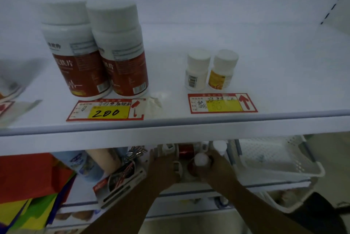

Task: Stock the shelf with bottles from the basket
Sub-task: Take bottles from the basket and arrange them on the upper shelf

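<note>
small white-capped bottle [201, 159] sits low under the white shelf [189, 127], beside the white mesh plastic basket [284, 160], with the right hand [216, 165] curled round it. up top stand two little pill bottles [197, 71] [222, 70] and two big red-labelled bottles [75, 52] [121, 50], with a third cap behind. left hand [164, 169] reaches in alongside, fingers hidden, can't tell their pose.

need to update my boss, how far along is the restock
Done: big bottles and two small bottles stand on the shelf. In hand: the right hand grips a white-capped bottle below. Left: that one plus a red bottle nearby; what the left hand holds is unclear.
</note>
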The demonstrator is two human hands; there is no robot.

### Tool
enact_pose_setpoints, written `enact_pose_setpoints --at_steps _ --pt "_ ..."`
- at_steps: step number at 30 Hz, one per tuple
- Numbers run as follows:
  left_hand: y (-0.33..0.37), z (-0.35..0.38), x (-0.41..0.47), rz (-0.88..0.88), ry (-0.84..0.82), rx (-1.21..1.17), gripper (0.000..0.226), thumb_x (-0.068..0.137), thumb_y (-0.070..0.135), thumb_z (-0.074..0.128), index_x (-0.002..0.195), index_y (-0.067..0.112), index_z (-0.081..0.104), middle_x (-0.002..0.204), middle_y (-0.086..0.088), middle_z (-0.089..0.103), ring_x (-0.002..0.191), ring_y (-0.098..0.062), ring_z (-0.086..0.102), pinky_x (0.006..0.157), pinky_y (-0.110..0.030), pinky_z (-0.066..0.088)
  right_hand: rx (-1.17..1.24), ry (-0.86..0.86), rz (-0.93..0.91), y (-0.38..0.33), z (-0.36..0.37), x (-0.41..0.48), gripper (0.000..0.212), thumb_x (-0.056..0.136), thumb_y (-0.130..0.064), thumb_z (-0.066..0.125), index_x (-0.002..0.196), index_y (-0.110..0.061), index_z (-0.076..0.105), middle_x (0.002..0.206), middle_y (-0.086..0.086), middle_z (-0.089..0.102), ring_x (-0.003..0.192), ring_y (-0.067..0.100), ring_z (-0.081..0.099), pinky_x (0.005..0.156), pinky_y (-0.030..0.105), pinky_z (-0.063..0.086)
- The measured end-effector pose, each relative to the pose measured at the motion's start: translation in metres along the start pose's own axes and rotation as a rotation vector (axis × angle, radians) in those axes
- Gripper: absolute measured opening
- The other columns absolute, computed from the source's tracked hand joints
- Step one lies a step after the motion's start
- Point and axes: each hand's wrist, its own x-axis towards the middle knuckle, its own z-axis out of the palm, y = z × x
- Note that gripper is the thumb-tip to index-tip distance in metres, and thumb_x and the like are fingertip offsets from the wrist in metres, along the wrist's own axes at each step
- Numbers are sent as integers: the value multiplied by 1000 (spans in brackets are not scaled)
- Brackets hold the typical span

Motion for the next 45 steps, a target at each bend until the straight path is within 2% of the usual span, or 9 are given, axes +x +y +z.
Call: enact_pose_setpoints --at_steps 4,7,13,18,25,30,36,41,45 --pt "7 -19 -22 0 240 -605 37 72 20 76 107 21 65 109 1 66 107 -18 60 101 -35 44 627 77 212 -7 -28 -8 30 76 -5 69 102 -13 57 93 11 66 66 14 68 48 24 53" --pt "29 -40 -51 11 318 -1070 25 75 9 74 90 29 68 97 5 70 93 -13 66 71 -22 57 1161 -167 433 -17 -51 -31 39 73 -2 61 112 -6 56 104 24 64 92 37 62 68 44 58" --pt "86 -75 -119 -23 212 -1627 42 55 44 75 90 19 74 95 -13 74 86 -28 70 77 -41 56 1451 -658 408 -32 -80 -93 90 12 13 83 99 3 58 79 34 67 71 49 64 61 60 53" --pt "123 -96 -176 55 231 -1670 57 54 47 73 97 11 73 96 -15 75 84 -28 72 74 -38 58 1219 -821 112 -54 -104 -131 86 32 12 77 114 4 53 81 28 67 68 40 67 59 46 58" --pt "151 -145 -223 147 416 -1655 42 61 49 65 84 16 75 85 -16 73 80 -30 68 84 -51 52 1132 -617 -244 -108 -134 -164 79 31 -44 92 95 -5 67 81 21 71 67 31 69 55 34 56" --pt "145 -195 -234 232 521 -1570 49 53 45 61 86 9 68 64 -8 74 55 -19 69 52 -26 56 930 -412 -487 -178 -170 -149 87 18 -34 93 99 -14 67 95 11 74 87 27 71 65 33 59" --pt "119 -259 -232 393 698 -1409 57 51 53 64 97 21 71 85 -5 76 76 -19 72 67 -35 57 594 -200 -668 -283 -180 -98 69 51 -72 53 108 -34 50 104 1 68 96 23 67 84 47 52" --pt "83 -304 -221 464 763 -1353 50 47 56 63 88 30 73 83 2 77 71 -11 73 54 -26 56 433 -130 -691 -337 -144 -35 34 78 -49 57 104 -27 56 100 -9 66 93 7 62 71 24 47" --pt "51 -330 -208 476 762 -1343 49 47 55 64 88 30 72 85 2 77 74 -12 73 62 -30 56 296 -204 -634 -349 -120 4 21 78 -30 68 97 -25 63 100 -4 69 91 10 65 73 25 50"
